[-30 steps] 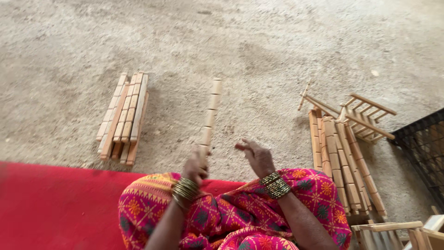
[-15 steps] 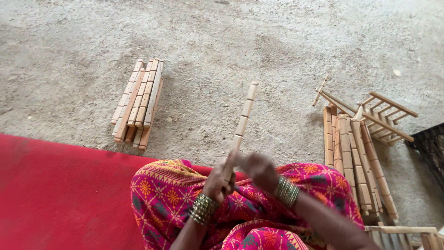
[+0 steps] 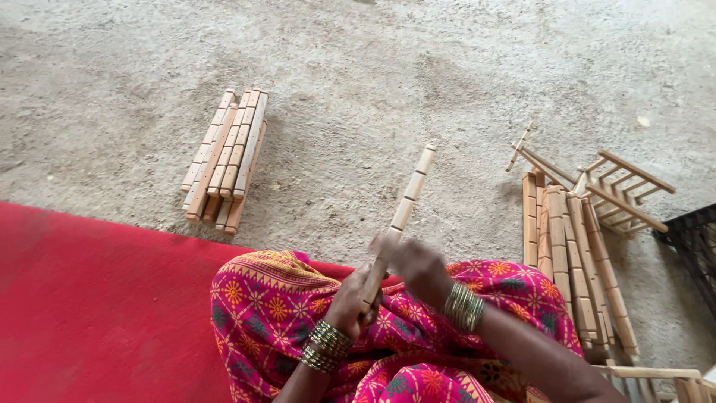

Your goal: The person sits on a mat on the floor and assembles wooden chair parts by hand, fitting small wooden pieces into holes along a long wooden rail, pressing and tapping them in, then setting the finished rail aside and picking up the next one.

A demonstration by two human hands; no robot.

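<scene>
2 hands meet at a notched wooden stick point(image 3: 399, 216) angled up over the lap: the left hand point(image 3: 350, 302) is clamped on its near end, the blurred right hand point(image 3: 414, 265) laid against it just above. A slipping grip could drop it onto the concrete floor point(image 3: 373, 82). Stick bundles lie far left point(image 3: 224, 160) and right point(image 3: 570, 250). No packages, labels or signs show.

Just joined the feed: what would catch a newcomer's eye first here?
The notched wooden stick at centre, gripped low by the left hand and touched by the blurred right hand, above the pink patterned cloth on the lap. The red mat fills the lower left. Bundles of similar sticks lie on the concrete: one pile at upper left, another at right.
</scene>
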